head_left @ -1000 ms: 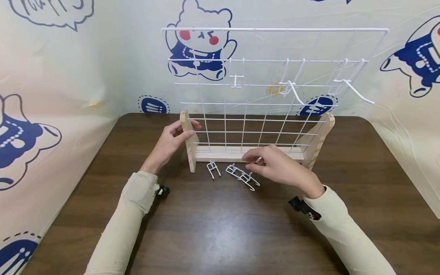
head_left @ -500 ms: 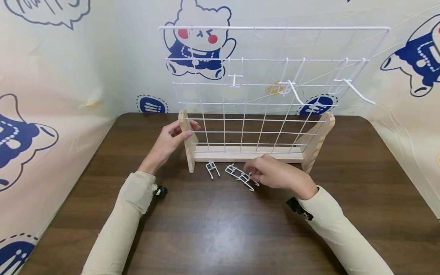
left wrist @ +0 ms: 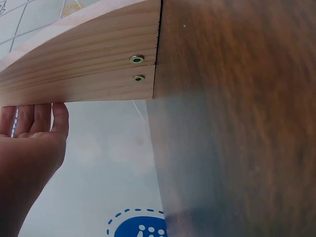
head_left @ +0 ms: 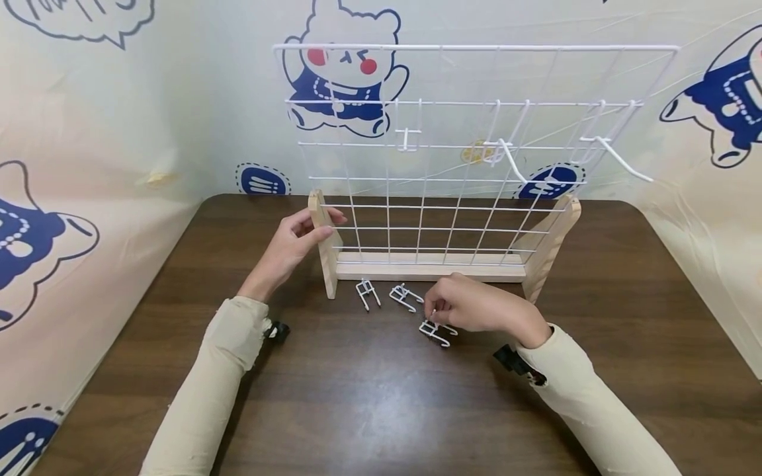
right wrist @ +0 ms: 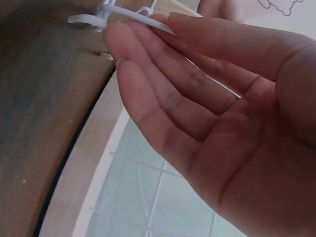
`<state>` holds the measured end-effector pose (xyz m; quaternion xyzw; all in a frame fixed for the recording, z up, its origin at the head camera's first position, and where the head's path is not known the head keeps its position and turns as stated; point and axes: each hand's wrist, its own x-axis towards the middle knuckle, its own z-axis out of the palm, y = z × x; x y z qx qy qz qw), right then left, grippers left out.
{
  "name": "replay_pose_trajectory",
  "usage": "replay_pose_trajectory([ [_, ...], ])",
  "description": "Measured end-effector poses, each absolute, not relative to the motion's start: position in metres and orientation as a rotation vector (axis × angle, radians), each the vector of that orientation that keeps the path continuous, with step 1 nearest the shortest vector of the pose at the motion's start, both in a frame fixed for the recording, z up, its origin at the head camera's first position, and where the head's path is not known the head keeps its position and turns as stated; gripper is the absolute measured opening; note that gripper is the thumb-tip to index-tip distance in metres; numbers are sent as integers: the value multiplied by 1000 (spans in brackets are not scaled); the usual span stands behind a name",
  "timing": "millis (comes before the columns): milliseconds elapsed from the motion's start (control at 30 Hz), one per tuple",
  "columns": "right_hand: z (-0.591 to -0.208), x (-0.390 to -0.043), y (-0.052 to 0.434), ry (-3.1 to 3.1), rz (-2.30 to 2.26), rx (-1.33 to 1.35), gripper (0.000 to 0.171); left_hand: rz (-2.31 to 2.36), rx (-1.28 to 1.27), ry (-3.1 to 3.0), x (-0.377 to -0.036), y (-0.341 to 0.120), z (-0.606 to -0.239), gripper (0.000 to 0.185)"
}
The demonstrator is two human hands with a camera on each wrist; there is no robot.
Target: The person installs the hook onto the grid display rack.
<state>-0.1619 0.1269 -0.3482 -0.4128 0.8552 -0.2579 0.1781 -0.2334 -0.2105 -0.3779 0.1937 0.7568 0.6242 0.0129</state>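
Right hand (head_left: 476,307) pinching a small white wire hook (head_left: 437,332) at its fingertips, just above the dark wooden table (head_left: 381,396); beyond, left hand (head_left: 292,248) gripping the pale wooden left upright (head_left: 324,241) of the white wire grid rack (head_left: 452,152)

From your head view, your right hand (head_left: 470,309) covers the upper end of the white hook (head_left: 437,332), so you cannot see how the fingers meet it. In your right wrist view the hook (right wrist: 118,15) is cut off by the top edge. Your left wrist view shows only the fingertips of your left hand (left wrist: 29,143) behind the wooden upright (left wrist: 84,64); the wire grid (left wrist: 19,19) is cropped at the corner, and the counter (left wrist: 237,123) is blurred.
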Motion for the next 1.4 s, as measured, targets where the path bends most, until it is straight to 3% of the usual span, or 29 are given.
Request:
replay_pose_trajectory([
  [300, -340, -159, 126, 2557, -672, -1095, 29, 1943, 621, 2350, -232, -211, -377, 34],
  [833, -347, -170, 132, 2597, -726, -1052, 5, 1939, 626, 2350, -233, -210, -375, 35],
  [1400, -352, -175, 136, 2305, -933, -1026, 13, 1931, 628, 2350, -233, -211, -377, 35],
])
